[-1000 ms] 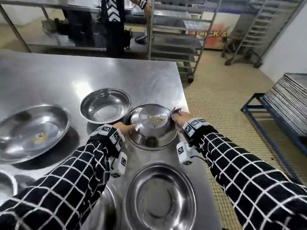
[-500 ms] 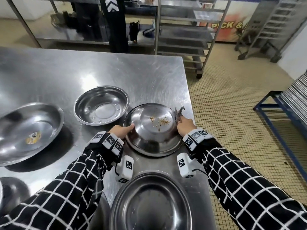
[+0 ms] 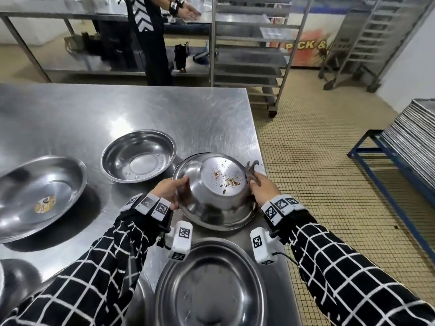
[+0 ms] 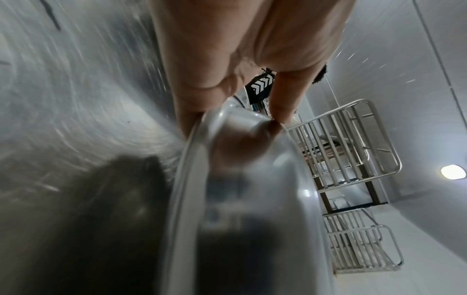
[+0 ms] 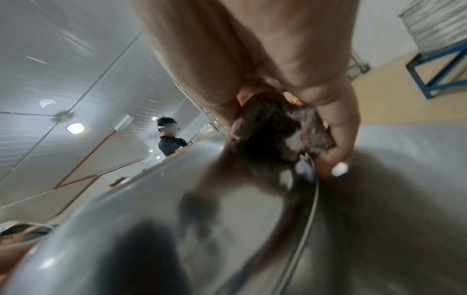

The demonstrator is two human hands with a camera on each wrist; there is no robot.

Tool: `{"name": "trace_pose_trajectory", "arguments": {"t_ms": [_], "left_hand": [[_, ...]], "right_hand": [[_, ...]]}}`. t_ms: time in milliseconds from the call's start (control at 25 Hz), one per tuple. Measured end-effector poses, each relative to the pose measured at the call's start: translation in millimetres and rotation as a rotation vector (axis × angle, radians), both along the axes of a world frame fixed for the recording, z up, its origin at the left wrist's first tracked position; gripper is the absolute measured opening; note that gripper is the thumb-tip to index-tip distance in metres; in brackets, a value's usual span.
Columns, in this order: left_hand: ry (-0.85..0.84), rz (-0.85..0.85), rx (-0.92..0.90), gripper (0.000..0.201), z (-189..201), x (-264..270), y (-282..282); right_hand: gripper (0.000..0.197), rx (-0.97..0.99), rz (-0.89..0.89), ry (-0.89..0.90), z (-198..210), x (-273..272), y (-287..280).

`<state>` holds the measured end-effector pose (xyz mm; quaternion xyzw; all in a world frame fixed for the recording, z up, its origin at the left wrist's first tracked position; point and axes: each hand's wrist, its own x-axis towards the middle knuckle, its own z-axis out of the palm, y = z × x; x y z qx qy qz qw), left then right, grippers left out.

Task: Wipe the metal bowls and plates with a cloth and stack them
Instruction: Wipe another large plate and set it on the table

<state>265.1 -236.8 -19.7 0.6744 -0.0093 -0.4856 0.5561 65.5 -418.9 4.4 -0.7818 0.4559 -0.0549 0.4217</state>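
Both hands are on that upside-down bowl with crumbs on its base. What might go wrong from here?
1. The bowl is tilted with loose crumbs on its base; tipping it further would likely spill them onto the table or into the bowl in front.
2. It sits close to the table's right edge, so a slip could send it to the floor.
3. The right hand holds both cloth and rim, so its grip may be weak; the left hand pinches only the rim.

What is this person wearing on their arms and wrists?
Black sleeves with a white grid pattern. Each wrist carries a band of white blocks printed with black square codes, plus a white box below it, also coded; a thin black cable leaves the right one.
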Motion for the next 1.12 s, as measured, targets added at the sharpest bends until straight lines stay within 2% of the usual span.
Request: {"name": "trace_pose_trajectory", "arguments": {"t_ms": [80, 160, 240, 280, 320, 400, 440, 520, 600, 720, 920, 1040, 1120], "left_hand": [[0.038, 0.034, -0.078, 0.087, -1, 2, 1], [0.002, 0.028, -0.072, 0.086, 33, -22, 8], [0.026, 0.015, -0.161, 0.046, 60, -44, 17], [0.042, 0.017, -0.192, 0.033, 67, -52, 21], [0.049, 0.0, -0.22, 0.035, 71, -57, 23], [0.036, -0.023, -0.289, 0.053, 84, -73, 29], [0.027, -0.012, -0.326, 0.05, 90, -81, 33], [0.07, 0.013, -0.402, 0.024, 100, -100, 39], [0.115, -0.049, -0.449, 0.017, 112, -127, 50], [0.059, -0.16, -0.465, 0.027, 128, -170, 67], [0.063, -0.319, -0.519, 0.019, 127, -233, 91], [0.099, -0.344, -0.491, 0.053, 117, -267, 92], [0.118, -0.444, -0.476, 0.069, 109, -292, 90]], "right_hand": [[0.038, -0.014, -0.021, -0.042, 16, -14, 5], [0.031, -0.05, -0.042, -0.119, 34, -25, 8], [0.028, -0.09, -0.063, -0.18, 52, -40, 15], [0.029, -0.102, -0.086, -0.2, 60, -49, 21], [0.031, -0.115, -0.12, -0.212, 68, -59, 26], [0.035, -0.147, -0.202, -0.222, 83, -82, 43], [0.036, -0.162, -0.246, -0.238, 91, -96, 53], [0.035, -0.198, -0.318, -0.275, 109, -123, 76], [0.035, -0.233, -0.403, -0.283, 124, -156, 106], [0.033, -0.291, -0.536, -0.303, 137, -207, 150], [0.032, -0.302, -0.769, -0.366, 134, -280, 218], [0.03, -0.318, -0.893, -0.373, 124, -321, 256], [0.029, -0.351, -0.952, -0.349, 120, -344, 276]]}}
